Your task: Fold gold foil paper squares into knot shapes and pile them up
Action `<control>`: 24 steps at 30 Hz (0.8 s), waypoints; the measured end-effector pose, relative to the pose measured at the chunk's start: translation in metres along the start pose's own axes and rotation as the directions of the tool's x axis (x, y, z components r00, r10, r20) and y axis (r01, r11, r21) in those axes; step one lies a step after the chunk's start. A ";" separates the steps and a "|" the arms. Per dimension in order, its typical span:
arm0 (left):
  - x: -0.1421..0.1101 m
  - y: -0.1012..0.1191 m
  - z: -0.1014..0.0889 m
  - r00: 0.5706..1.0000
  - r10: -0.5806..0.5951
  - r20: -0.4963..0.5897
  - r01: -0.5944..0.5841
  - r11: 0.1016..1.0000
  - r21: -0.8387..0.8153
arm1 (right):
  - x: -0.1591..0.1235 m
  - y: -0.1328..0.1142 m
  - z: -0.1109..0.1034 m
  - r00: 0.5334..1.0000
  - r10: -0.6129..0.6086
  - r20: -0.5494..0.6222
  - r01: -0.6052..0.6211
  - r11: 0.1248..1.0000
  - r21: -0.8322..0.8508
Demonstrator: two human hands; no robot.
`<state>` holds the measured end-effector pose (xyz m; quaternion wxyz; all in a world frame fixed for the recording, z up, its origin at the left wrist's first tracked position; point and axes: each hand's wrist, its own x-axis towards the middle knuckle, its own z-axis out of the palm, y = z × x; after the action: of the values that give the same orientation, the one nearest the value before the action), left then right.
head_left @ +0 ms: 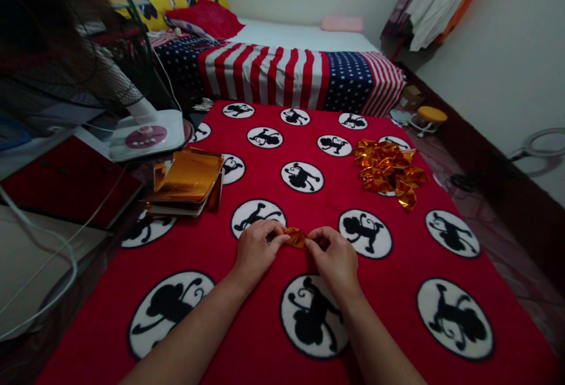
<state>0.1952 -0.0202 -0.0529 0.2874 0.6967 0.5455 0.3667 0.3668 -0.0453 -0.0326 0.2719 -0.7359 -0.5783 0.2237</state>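
A small folded piece of gold foil paper (295, 238) is held between my two hands, low over the red cloth. My left hand (260, 245) pinches its left end between thumb and fingertips. At the right end, my right hand (333, 255) grips it the same way. Up and to the left lies a stack of flat gold foil sheets (189, 176). Over to the right, a heap of folded gold foil pieces (388, 167) rests on the cloth.
The red cloth (304, 211) has white circles with black monkey figures. A white fan base (163, 129) and cables stand at the left. Behind is a bed with a striped, starred cover (265, 73). A yellow-topped stool (431, 115) stands back right.
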 end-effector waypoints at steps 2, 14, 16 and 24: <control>0.000 -0.002 0.000 0.999 -0.036 -0.009 0.035 0.998 -0.050 | 0.000 0.002 0.003 1.000 0.027 0.011 -0.028 0.997 0.077; 0.000 -0.004 0.002 0.989 -0.146 -0.003 0.135 0.925 -0.356 | 0.003 0.012 0.017 0.999 -0.048 -0.001 0.043 0.887 0.459; 0.001 -0.003 0.002 0.989 -0.150 0.000 0.139 0.917 -0.374 | 0.003 0.012 0.017 0.999 -0.039 0.002 0.033 0.878 0.477; 0.000 -0.001 0.002 0.985 -0.165 0.056 0.173 0.888 -0.425 | 0.003 0.012 0.018 1.000 -0.006 0.004 0.003 0.872 0.489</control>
<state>0.1958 -0.0204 -0.0547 0.4692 0.5698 0.5075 0.4447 0.3648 -0.0425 -0.0540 0.4482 -0.6413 -0.5054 0.3640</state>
